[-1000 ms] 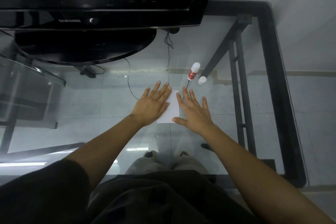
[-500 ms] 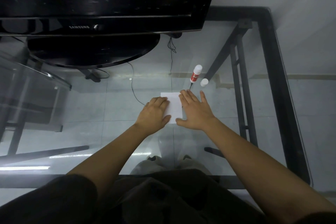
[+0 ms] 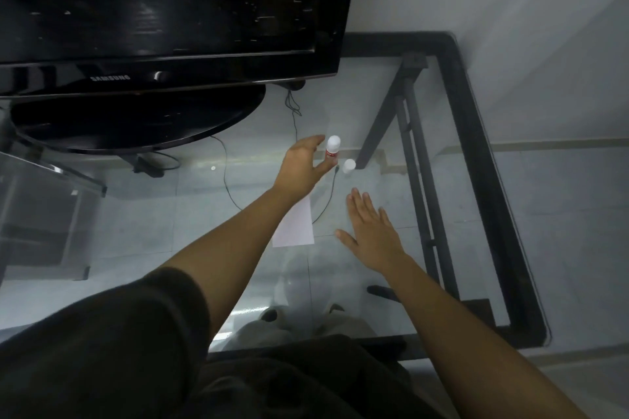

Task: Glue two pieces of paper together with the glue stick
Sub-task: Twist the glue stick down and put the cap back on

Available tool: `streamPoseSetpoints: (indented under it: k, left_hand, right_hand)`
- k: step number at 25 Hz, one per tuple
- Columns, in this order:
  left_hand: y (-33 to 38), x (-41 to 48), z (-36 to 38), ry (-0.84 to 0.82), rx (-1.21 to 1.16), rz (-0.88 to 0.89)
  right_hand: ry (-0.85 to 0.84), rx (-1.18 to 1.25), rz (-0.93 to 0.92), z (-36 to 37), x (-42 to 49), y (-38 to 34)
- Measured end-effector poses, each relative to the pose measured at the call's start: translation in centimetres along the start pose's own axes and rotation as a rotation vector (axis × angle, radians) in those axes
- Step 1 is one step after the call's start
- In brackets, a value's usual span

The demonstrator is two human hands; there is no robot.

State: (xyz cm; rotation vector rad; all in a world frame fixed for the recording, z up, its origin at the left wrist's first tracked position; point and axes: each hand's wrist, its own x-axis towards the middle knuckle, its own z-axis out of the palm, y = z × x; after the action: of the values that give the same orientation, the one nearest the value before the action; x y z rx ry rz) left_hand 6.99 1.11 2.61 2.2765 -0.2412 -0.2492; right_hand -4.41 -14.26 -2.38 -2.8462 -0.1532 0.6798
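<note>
White paper (image 3: 295,225) now uncovered; left hand (image 3: 301,163) has reached the glue stick (image 3: 332,148), fingers apparently unclosed; right hand (image 3: 369,231) spread flat.

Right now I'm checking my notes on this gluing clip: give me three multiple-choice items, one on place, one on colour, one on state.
1. Where is the white cap?
A. right of the glue stick
B. on the paper
C. under the monitor

2. The stick's label is:
A. blue
B. red
C. green

3. The left hand is:
A. flat on the paper
B. open, reaching at the stick
C. in a fist

Key: 1 A, the cap stands on the glass beside the stick; 2 B, a red band shows; 3 B, thumb and fingers are spread around the stick.
</note>
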Motion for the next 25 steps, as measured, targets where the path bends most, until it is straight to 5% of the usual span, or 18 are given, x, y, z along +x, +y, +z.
streamPoseSetpoints:
  k: [5, 10, 13, 18, 22, 25]
  left_hand:
    - [1.0, 1.7, 0.5, -0.040, -0.064, -0.023]
    - [0.1, -2.1, -2.6, -0.029, -0.380, -0.142]
    - [-0.7, -4.7, -5.8, 0.119, -0.446, -0.162]
    - [0.7, -6.7, -9.9, 0.387, -0.364, -0.042]
    - [3.0, -7.1, -11.0, 0.431, -0.341, 0.132]
    - [3.9, -6.6, -10.9, 0.448, -0.244, 0.050]
  right_hand:
    - [-0.024, 0.043, -0.026, -0.6, 0.1, 0.2]
    - [0.274, 0.386, -0.004, -2.9, 0.6, -1.2]
    - [0.366, 0.634, -0.024, -6.2, 2.1, -4.3]
    - [0.331, 1.057, -0.094, -12.2, 2.2, -10.4]
    - [0.245, 1.210, -0.074, -14.4, 1.0, -12.9]
    - [0.290, 1.323, -0.004, -15.0, 0.1, -12.7]
